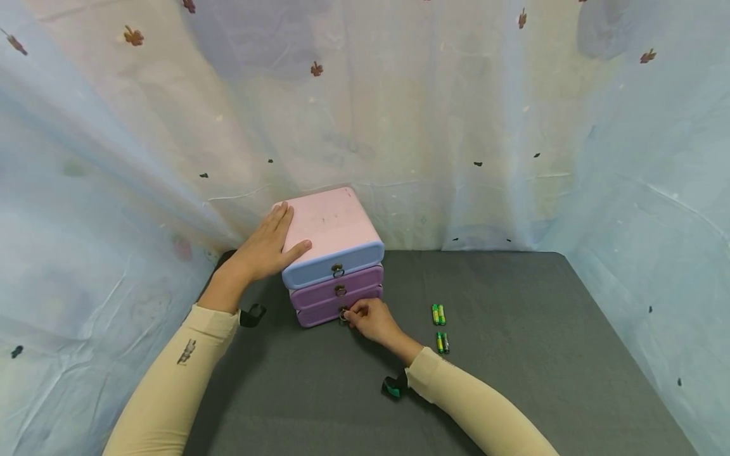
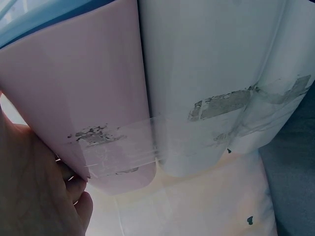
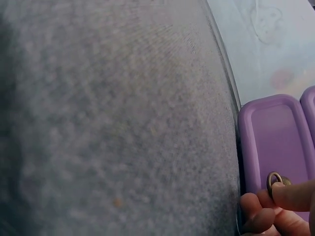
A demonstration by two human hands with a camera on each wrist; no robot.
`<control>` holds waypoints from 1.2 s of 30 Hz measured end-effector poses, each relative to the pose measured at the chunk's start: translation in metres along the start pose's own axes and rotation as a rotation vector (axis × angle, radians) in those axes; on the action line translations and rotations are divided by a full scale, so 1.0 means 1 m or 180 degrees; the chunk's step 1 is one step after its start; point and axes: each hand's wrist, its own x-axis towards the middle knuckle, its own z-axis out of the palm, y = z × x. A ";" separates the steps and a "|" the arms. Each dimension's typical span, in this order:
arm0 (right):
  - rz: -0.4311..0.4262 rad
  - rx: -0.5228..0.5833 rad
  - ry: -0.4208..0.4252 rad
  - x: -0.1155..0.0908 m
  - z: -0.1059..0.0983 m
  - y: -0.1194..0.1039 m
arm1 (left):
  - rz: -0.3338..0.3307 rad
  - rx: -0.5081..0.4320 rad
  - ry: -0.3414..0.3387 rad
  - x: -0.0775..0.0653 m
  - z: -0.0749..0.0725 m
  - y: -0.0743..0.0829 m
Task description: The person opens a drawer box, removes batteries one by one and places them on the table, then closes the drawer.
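1. Head view: drawer stack point(image 1: 333, 221) sits left of centre in frame, at the back of the grey tabletop point(image 1: 513, 329). Pink top, blue upper drawer front point(image 1: 308, 274), then two purple ones: middle drawer front point(image 1: 310, 294) and bottom drawer front point(image 1: 316, 314). Each has a metal ring pull.
2. Same view: left hand point(image 1: 265, 247) rests on the upper-left side of the pink top, fingers straight and close together, thumb spread away from them. Right hand point(image 1: 373, 320), just below centre, pinches the bottom ring pull point(image 1: 343, 316).
3. Same view: upper battery pair point(image 1: 438, 315) and lower battery pair point(image 1: 443, 342) lie right of the stack, near it. Patterned curtain point(image 1: 399, 114) behind. Cream sleeves on both arms.
4. Left wrist view: stack's side fills the upper frame, clear tape point(image 2: 138, 152) across it, worn grey patches. Left hand at lower left, fingers against the pink part; fingertip contact partly hidden.
5. Right wrist view: lower right, thumb and finger pinch the brass-coloured ring on the purple front; other fingers curled below.
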 end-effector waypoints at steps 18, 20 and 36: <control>-0.0088 -0.0274 0.0134 -0.002 0.005 0.001 | -0.0009 -0.0001 0.0000 -0.001 -0.001 0.000; -0.0118 -0.0284 0.0144 -0.003 0.005 0.001 | -0.0015 -0.0001 -0.0004 -0.001 0.000 0.000; -0.0075 -0.0162 0.0055 -0.008 0.001 -0.001 | -0.0015 -0.0013 -0.0003 0.000 0.001 0.000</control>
